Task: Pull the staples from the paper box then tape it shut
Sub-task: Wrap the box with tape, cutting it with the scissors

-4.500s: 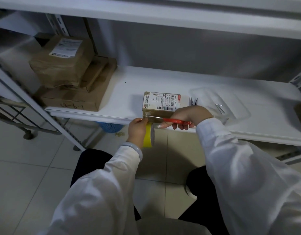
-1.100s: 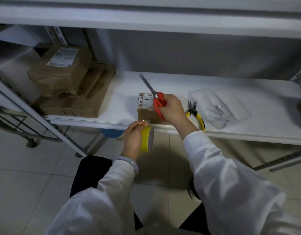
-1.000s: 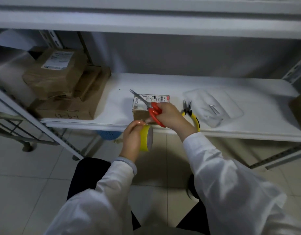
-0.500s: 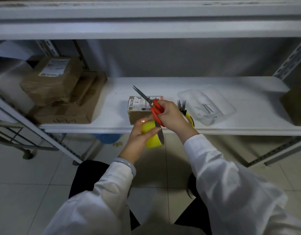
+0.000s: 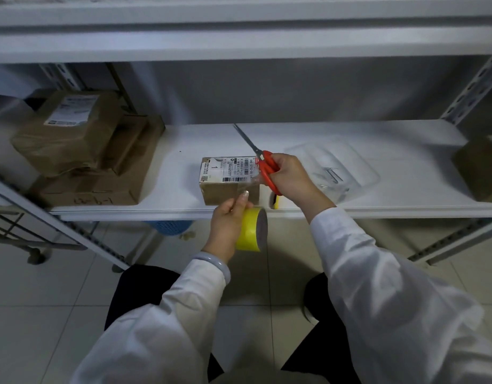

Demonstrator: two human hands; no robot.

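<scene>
A small brown paper box (image 5: pixel 224 189) with a white shipping label on top sits near the front edge of the white shelf (image 5: pixel 184 151). My left hand (image 5: pixel 228 221) holds a yellow roll of clear tape (image 5: pixel 251 230) just below the shelf edge. A clear strip of tape (image 5: pixel 249 184) stretches from the roll up toward my right hand. My right hand (image 5: pixel 290 176) grips red-handled scissors (image 5: pixel 267 169), blades pointing up and left over the box's right end. Yellow-handled pliers (image 5: pixel 276 201) lie mostly hidden behind my right wrist.
A clear plastic tray (image 5: pixel 350 164) holding a few metal staples lies to the right of the box. Stacked brown parcels (image 5: pixel 81 151) fill the shelf's left end. Another brown box (image 5: pixel 482 167) sits at the far right. A blue basket (image 5: pixel 170 227) stands on the tiled floor under the shelf.
My left hand lowered the tape roll and a clear strip now stretches up to my right hand. The scissors stay in my right hand, over the box's right end.
</scene>
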